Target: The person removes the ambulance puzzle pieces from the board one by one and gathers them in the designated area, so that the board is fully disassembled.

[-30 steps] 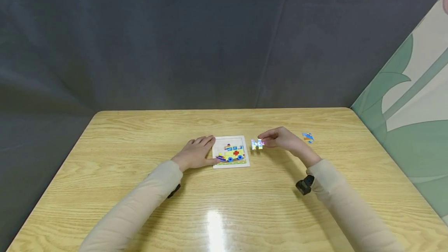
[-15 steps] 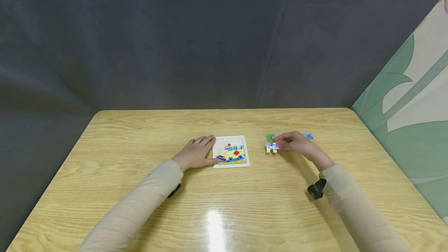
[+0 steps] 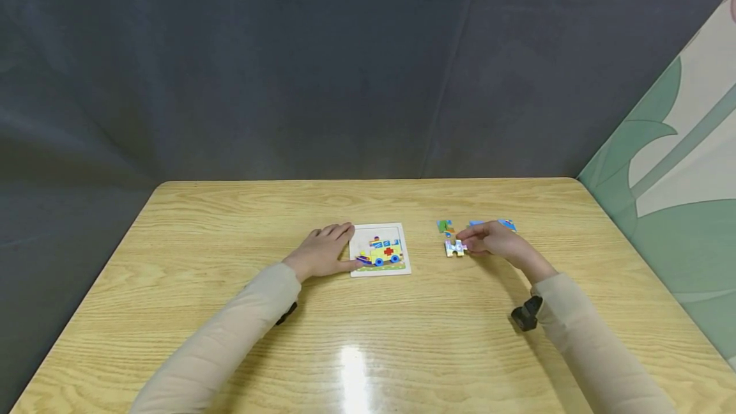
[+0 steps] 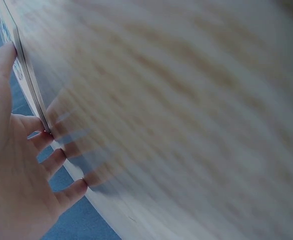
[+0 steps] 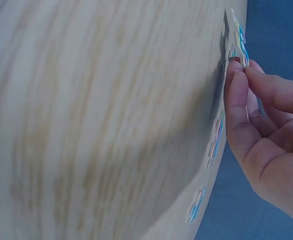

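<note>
In the head view, a puzzle board (image 3: 406, 254) with a white rim lies on the table, showing a yellow ambulance with a red cross in its lower part and bare white above. My left hand (image 3: 324, 253) rests at the board's left edge, fingers spread; in the left wrist view the thumb (image 4: 4, 59) touches the board and the other fingertips are on the table. To the right of the board, my right hand (image 3: 499, 245) pinches a notched puzzle piece (image 3: 454, 248) between thumb and fingers. The right wrist view shows that piece (image 5: 240, 42) tilted near the tabletop.
Just behind the held piece lies a green and blue puzzle piece (image 3: 445, 226). Farther right are a blue piece (image 3: 476, 223), partly hidden by my right hand, and another blue piece (image 3: 508, 224). A dark curtain (image 3: 368, 82) hangs behind the wooden table (image 3: 241, 209).
From beside the board, my right hand has moved right and slightly nearer with the pinched puzzle piece, uncovering the green piece. My left hand stays at the board.
</note>
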A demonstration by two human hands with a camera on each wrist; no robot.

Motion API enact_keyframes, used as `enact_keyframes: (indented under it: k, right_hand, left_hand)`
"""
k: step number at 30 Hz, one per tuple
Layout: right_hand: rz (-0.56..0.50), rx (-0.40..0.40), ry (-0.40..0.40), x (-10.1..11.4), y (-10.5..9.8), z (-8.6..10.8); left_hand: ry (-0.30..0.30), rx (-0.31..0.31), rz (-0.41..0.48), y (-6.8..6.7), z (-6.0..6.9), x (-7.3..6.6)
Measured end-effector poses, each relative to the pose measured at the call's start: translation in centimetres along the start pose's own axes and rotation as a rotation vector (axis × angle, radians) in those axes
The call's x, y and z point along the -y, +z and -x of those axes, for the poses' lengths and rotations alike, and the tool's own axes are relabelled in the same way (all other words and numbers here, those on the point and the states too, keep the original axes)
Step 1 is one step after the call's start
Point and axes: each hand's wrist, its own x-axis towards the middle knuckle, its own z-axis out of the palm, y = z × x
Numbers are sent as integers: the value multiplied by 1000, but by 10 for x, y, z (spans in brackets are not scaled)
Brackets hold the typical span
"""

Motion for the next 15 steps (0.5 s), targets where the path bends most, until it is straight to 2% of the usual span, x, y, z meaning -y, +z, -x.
enact_keyframes:
  k: [8, 15]
  right_hand:
    - [-53, 19, 19, -4, -1, -3]
    - [-26, 7, 28, -3, -2, -3]
  left_hand:
    - [1, 5, -9, 0, 0, 0]
    - [-2, 4, 4, 0, 0, -1]
